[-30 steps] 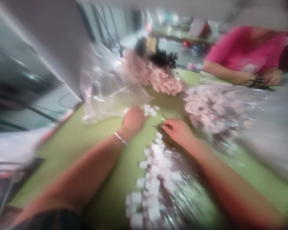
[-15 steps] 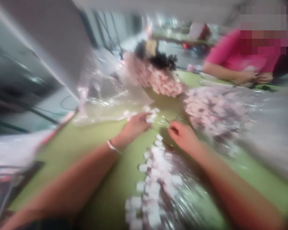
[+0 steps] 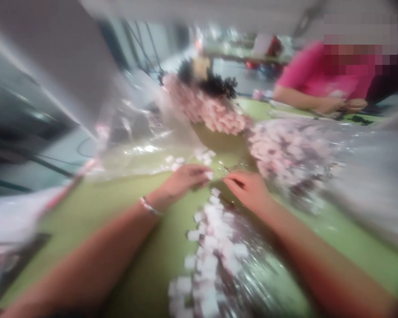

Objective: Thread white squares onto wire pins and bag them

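Observation:
My left hand (image 3: 189,179), with a bracelet at the wrist, pinches a small white tag (image 3: 208,175) between thumb and fingertips. Just to its right, my right hand (image 3: 247,185) is closed in a pinch; what it holds is too small and blurred to make out. A few loose white tags (image 3: 204,155) lie on the green table (image 3: 135,194) beyond my left hand. Below both hands runs a long row of white tags (image 3: 208,247) on thin, clear-wrapped pieces. Small shiny bits (image 3: 232,168) lie behind my right hand.
Pink artificial flowers (image 3: 215,112) with dark foliage lie at the back. Paler pink flowers in clear plastic (image 3: 285,148) sit at the right. A clear plastic bag (image 3: 142,141) spreads at the left. A person in a pink shirt (image 3: 305,70) works across the table.
My left hand has come back from the loose tags and now holds one white tag. My right hand has shifted slightly left, bringing the hands closer. The whole view has moved a little.

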### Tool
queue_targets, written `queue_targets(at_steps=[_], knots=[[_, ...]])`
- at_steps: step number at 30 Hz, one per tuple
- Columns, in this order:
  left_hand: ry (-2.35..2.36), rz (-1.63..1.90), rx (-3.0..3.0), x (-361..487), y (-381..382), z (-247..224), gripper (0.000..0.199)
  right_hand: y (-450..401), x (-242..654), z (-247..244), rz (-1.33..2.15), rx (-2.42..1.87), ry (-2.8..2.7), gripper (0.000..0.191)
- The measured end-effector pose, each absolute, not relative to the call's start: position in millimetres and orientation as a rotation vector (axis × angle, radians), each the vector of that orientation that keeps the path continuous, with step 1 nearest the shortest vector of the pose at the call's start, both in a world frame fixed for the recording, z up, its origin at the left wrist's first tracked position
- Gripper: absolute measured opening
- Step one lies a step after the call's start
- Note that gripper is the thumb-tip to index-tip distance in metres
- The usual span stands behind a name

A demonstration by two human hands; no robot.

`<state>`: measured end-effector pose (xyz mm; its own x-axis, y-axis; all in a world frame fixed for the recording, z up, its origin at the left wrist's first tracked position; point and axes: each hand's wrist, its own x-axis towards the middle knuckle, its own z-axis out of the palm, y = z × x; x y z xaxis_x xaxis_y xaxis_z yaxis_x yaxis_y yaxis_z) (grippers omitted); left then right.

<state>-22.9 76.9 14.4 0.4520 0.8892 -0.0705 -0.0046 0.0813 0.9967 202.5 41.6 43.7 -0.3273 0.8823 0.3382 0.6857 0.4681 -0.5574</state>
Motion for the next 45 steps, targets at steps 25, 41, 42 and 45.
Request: queue_targets(at_steps=[25,41,42,45], knots=[[0.852,0.746,1.29,-24,76,18,0.032,38,200,44,0.145,-1.436,-2.281,0.024],[1.076,0.589,1.789,-24,76,58,0.041,35,192,41,0.505,-1.395,-2.174,0.024],[1.104,0.629,1.882,-30,79,67,0.043,34,193,45,0.547,-1.382,-2.149,0.024],[1.303,0.454,2.136,-51,85,80,0.04,34,199,60,0.785,-1.222,-2.34,0.023]])
